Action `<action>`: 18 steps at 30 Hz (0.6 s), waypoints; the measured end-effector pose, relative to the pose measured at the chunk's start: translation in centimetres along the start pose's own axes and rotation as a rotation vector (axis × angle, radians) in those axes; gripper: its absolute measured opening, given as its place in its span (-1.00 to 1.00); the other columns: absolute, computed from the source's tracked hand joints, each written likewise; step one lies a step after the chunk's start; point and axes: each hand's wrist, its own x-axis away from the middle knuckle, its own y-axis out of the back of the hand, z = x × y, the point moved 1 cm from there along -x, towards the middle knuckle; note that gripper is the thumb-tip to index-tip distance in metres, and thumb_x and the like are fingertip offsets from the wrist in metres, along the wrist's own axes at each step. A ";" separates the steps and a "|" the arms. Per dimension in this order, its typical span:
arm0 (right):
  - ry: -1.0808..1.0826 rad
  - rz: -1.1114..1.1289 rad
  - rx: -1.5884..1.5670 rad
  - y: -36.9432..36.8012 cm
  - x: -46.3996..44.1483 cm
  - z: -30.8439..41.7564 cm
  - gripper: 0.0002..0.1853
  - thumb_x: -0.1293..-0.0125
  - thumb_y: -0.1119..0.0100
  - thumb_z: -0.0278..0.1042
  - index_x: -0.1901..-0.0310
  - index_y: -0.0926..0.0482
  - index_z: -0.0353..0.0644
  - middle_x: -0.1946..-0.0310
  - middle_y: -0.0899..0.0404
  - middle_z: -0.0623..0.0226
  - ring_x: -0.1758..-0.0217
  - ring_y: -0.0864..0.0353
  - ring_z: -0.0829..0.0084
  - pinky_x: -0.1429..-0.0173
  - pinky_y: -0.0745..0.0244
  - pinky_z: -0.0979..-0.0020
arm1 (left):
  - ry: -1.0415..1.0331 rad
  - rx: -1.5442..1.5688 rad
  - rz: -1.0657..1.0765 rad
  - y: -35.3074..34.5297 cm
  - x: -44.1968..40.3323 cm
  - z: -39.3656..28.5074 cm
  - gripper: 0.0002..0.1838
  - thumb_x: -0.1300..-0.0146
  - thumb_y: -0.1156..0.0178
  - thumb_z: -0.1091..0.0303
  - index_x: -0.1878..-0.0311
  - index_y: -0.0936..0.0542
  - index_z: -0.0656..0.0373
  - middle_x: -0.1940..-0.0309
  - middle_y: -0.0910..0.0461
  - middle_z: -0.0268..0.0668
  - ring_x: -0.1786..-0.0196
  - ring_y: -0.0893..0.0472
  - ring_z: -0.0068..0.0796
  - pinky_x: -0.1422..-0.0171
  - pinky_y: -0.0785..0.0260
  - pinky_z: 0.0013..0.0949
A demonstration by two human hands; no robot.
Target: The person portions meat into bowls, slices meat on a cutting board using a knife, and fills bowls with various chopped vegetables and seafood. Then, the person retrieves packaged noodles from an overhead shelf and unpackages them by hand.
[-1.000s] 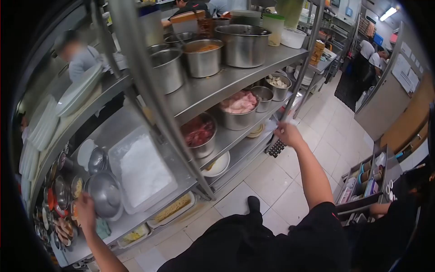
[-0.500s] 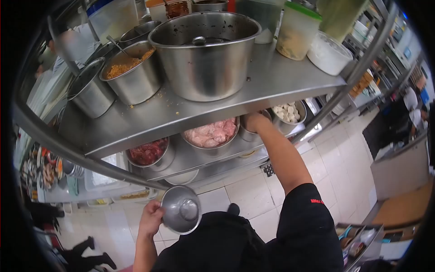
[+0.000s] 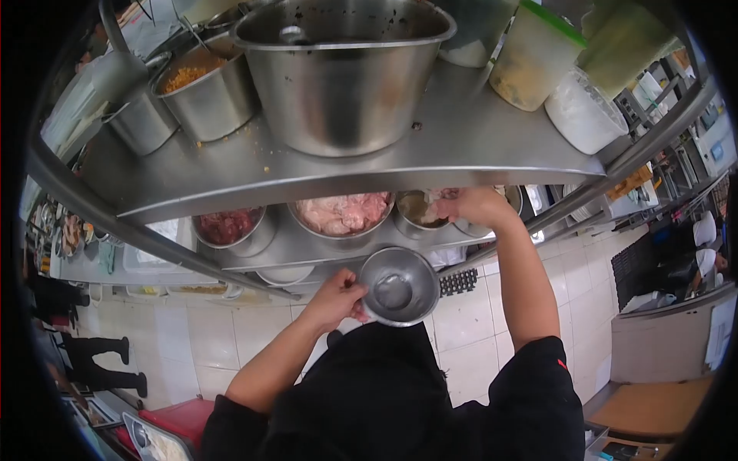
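Nearest, a person in black clothing point(image 3: 361, 392) faces a metal rack. Their left hand point(image 3: 338, 298) grips the rim of a steel bowl point(image 3: 400, 296), which is in front of the torso, tipped so its inside shows. The right hand point(image 3: 478, 206) reaches in at the lower shelf point(image 3: 283, 244), over a small steel pot point(image 3: 413, 230) of pale contents; its fingers are drawn together, but whether they pinch a pale piece I cannot tell. On that shelf, leftward from the small pot, stand a pot of pink meat point(image 3: 338, 240) and a pot of dark red meat point(image 3: 254, 244). On the upper shelf point(image 3: 461, 142) are a large steel pot point(image 3: 346, 96), a pot of orange crumbly food point(image 3: 219, 104) to its left, and, to its right, a green-lidded container point(image 3: 530, 69) and a white tub point(image 3: 584, 119). Farther off at left, another person's dark-trousered legs point(image 3: 96, 361) show on the tiled floor point(image 3: 207, 330).
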 end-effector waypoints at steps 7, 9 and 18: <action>0.247 0.068 0.117 -5.3 4.3 0.7 -0.71 -0.22 -0.26 -0.48 0.01 -0.59 -0.28 0.30 -0.66 0.29 0.33 -0.63 0.50 0.25 -0.54 0.44 | 0.019 0.067 0.067 -1.2 -0.6 0.0 -0.77 -0.36 -0.16 0.40 0.16 -0.28 0.21 0.32 -0.40 -0.23 0.46 -0.58 -0.42 0.35 -0.66 -0.25; 0.179 0.058 0.072 -5.9 4.5 0.4 -0.78 -0.24 -0.25 -0.50 0.07 -0.60 -0.29 0.35 -0.64 0.33 0.33 -0.62 0.53 0.26 -0.54 0.46 | 0.015 0.064 0.097 -0.9 -0.6 0.1 -0.77 -0.36 -0.16 0.39 0.16 -0.28 0.20 0.32 -0.39 -0.24 0.46 -0.58 -0.44 0.34 -0.66 -0.25; 0.102 -0.022 -0.209 -6.6 5.9 0.1 -0.80 -0.24 -0.26 -0.53 0.09 -0.61 -0.28 0.34 -0.63 0.40 0.36 -0.56 0.62 0.28 -0.51 0.54 | -0.021 0.056 0.145 -0.3 -0.7 0.5 -0.78 -0.35 -0.16 0.41 0.19 -0.28 0.18 0.35 -0.39 -0.28 0.44 -0.55 -0.50 0.33 -0.66 -0.25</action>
